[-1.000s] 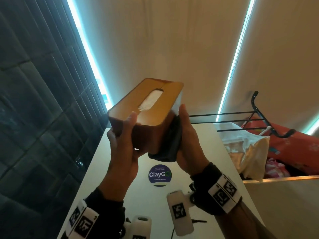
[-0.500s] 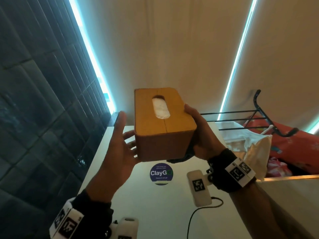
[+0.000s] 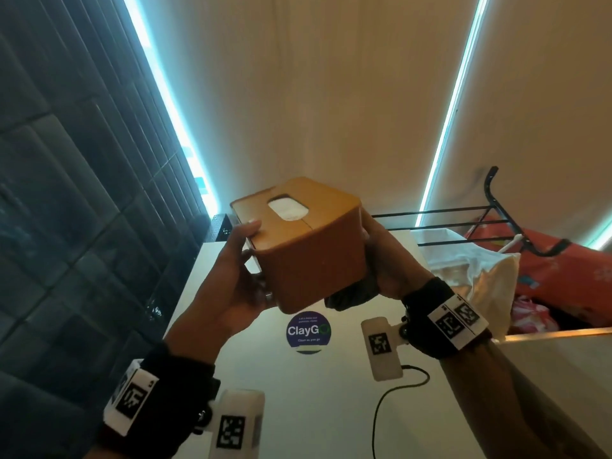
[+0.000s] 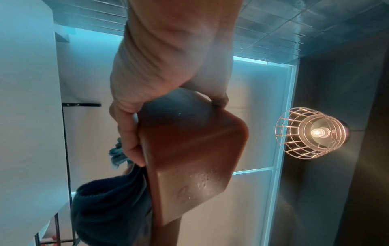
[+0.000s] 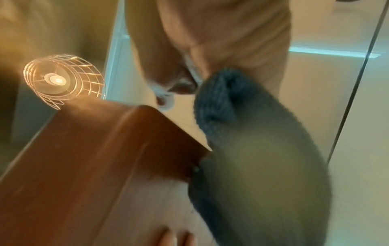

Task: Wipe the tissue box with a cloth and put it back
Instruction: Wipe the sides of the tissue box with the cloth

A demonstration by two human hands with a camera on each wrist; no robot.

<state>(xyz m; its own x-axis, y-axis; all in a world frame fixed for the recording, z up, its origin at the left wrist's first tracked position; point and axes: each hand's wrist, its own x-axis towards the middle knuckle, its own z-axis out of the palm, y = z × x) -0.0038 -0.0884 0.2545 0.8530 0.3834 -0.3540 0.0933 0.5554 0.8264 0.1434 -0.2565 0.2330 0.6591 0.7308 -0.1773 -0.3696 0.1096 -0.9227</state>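
Observation:
An orange-brown tissue box (image 3: 308, 256) with white tissue in its top slot is held tilted above the white table (image 3: 318, 409). My left hand (image 3: 243, 266) grips its left end, thumb on the top edge and fingers (image 4: 128, 133) under the base. On the other end, my right hand (image 3: 385, 260) holds a dark cloth (image 3: 351, 294) against the box's right side. In the left wrist view the box (image 4: 189, 158) is seen from below with the cloth (image 4: 109, 208) hanging beside it. The right wrist view has the cloth (image 5: 252, 149) bunched under my palm next to the box (image 5: 94, 158).
A round ClayGo sticker (image 3: 308, 331) marks the table below the box. A black wire rack (image 3: 463, 226), a white plastic bag (image 3: 480, 270) and red bags (image 3: 563, 276) stand at the right. Dark tiled wall (image 3: 66, 226) on the left. A cage lamp (image 4: 311, 133) hangs overhead.
Half a second ago my left hand was open and off the box; now it grips the left end again. The box has turned, and a corner now faces me.

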